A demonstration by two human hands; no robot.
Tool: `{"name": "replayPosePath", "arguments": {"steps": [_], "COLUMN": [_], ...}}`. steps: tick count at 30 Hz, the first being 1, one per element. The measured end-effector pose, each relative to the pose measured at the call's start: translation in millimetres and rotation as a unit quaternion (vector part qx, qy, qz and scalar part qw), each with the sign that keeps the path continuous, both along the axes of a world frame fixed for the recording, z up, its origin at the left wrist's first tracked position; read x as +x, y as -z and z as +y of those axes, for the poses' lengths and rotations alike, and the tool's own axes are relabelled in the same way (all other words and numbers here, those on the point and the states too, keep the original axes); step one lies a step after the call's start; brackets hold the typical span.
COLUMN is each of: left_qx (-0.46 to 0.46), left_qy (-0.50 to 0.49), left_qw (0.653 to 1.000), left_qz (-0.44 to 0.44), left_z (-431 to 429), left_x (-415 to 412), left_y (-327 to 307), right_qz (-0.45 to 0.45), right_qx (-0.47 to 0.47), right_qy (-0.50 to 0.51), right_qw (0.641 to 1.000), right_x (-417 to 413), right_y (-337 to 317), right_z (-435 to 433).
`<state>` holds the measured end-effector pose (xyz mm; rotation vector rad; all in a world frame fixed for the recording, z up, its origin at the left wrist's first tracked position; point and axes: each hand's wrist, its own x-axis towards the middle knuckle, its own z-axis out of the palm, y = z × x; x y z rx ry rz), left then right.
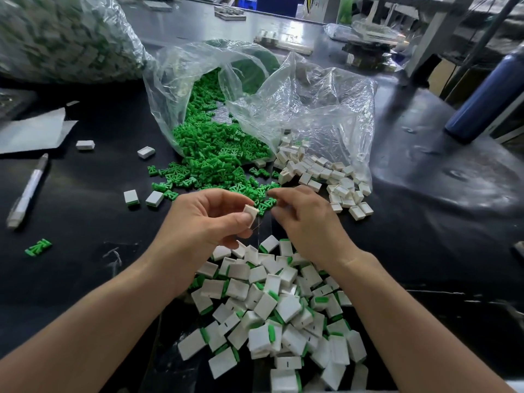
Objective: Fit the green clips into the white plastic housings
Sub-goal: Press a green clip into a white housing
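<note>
Hands, two. Left hand (204, 219) pinches one white housing (251, 212) between thumb and forefinger, probably raised to take a clip. Right hand (309, 225) has its fingers curled over the near edge of the green clips (215, 154); whether it grips one cannot be told. Finished pile (272, 307), near, beneath the wrists, likely for a short drop: too many to count. Clips spill from one opened bag (181, 80), empty housings (326, 177) from a second bag (326, 109) to the right, both within reach. Left on the bench (85, 222): four stray housings (146, 152), two showing green; one stray clip (38, 247); one pen (27, 191).
</note>
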<state>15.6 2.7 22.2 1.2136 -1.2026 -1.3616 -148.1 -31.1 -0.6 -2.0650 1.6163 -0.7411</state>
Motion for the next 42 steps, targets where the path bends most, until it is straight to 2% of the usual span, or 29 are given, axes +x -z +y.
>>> {"name": "replayPosePath", "arguments": {"steps": [2, 5, 21, 25, 28, 30, 32, 36, 42], "left_qx": [0.001, 0.001, 0.002, -0.001, 0.005, 0.015, 0.021, 0.023, 0.023], "left_qy": [0.0, -0.001, 0.002, 0.008, 0.005, -0.003, -0.003, 0.011, 0.016], "left_qw": [1.0, 1.0, 1.0, 1.0, 1.0, 1.0, 1.0, 1.0, 1.0], "left_qz": [0.0, -0.004, -0.015, -0.021, -0.009, 0.013, 0.02, 0.004, -0.006], "left_z": [0.2, 0.1, -0.3, 0.2, 0.9, 0.7, -0.1, 0.3, 0.8], "left_x": [0.1, 0.5, -0.4, 0.0, -0.4, -1.0, -1.6, -2.5, -1.9], "left_y": [-0.6, -0.6, -0.4, -1.4, -2.3, -2.8, -3.1, -1.5, -0.2], "right_qz": [0.062, 0.103, 0.115, 0.056, -0.09, -0.191, -0.248, -0.274, -0.211], "right_qx": [0.036, 0.053, 0.004, -0.024, 0.027, 0.082, 0.093, 0.043, 0.018], "right_qy": [-0.005, -0.011, 0.008, 0.031, 0.04, 0.023, -0.01, -0.053, -0.082], "right_qw": [0.997, 0.993, 0.993, 0.998, 0.995, 0.978, 0.964, 0.959, 0.974], "right_x": [-1.7, -1.9, -4.6, -8.3, -10.9, -8.7, -4.6, 1.3, 7.7], "right_y": [1.5, 0.9, 0.3, -5.3, -12.0, -16.2, -19.3, -23.7, -21.7], "right_z": [-5.0, -7.4, -4.6, -3.3, 1.0, 5.7, 10.7, 18.9, 22.2]}}
